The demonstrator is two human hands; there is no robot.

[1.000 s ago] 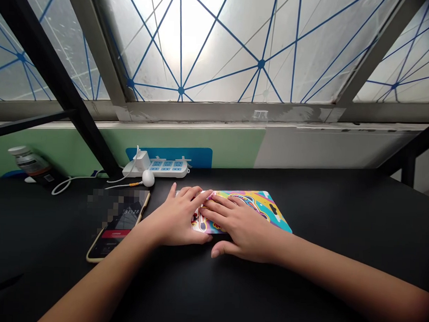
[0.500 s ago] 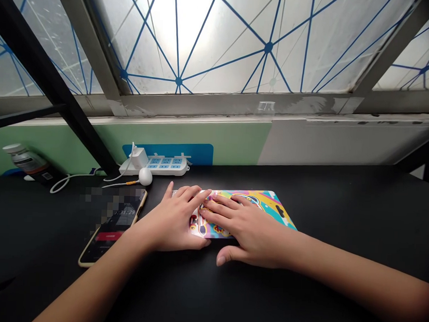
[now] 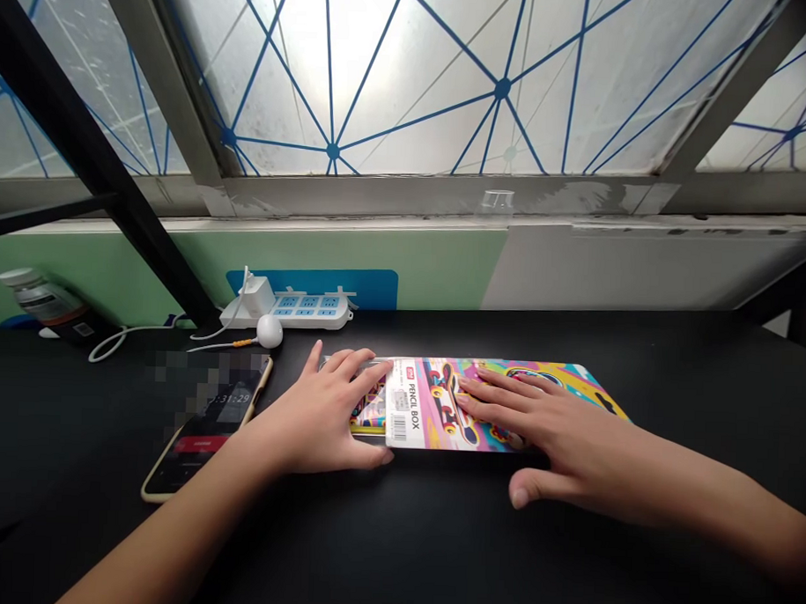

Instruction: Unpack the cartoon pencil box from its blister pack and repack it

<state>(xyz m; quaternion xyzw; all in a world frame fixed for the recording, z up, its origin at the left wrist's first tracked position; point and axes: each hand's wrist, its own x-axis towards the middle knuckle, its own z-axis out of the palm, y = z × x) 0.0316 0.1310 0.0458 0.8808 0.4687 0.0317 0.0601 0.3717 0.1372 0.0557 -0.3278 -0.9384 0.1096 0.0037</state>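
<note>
A brightly printed pencil box (image 3: 407, 417) lies flat on the black table, with a skateboard picture and a white barcode strip. Its printed cover (image 3: 431, 431) sits shifted to the right, so a patterned inner part (image 3: 371, 408) shows at the left. My left hand (image 3: 330, 410) grips this left end, thumb along the near edge and fingers over the far side. Flat on the cover rest the stretched fingers of my right hand (image 3: 537, 421), its thumb apart from the box near the front edge. Part of the cover is hidden under that hand.
A phone (image 3: 206, 436) with a lit screen lies left of my left hand. Behind it are a white power strip (image 3: 314, 312), a round white plug-like piece (image 3: 270, 331) and cables. A bottle (image 3: 50, 298) leans at the far left, near a black post (image 3: 116, 177).
My right hand has slid to the right together with the printed cover. The barcode strip and the inner part now show beside my left hand, which stays in place.
</note>
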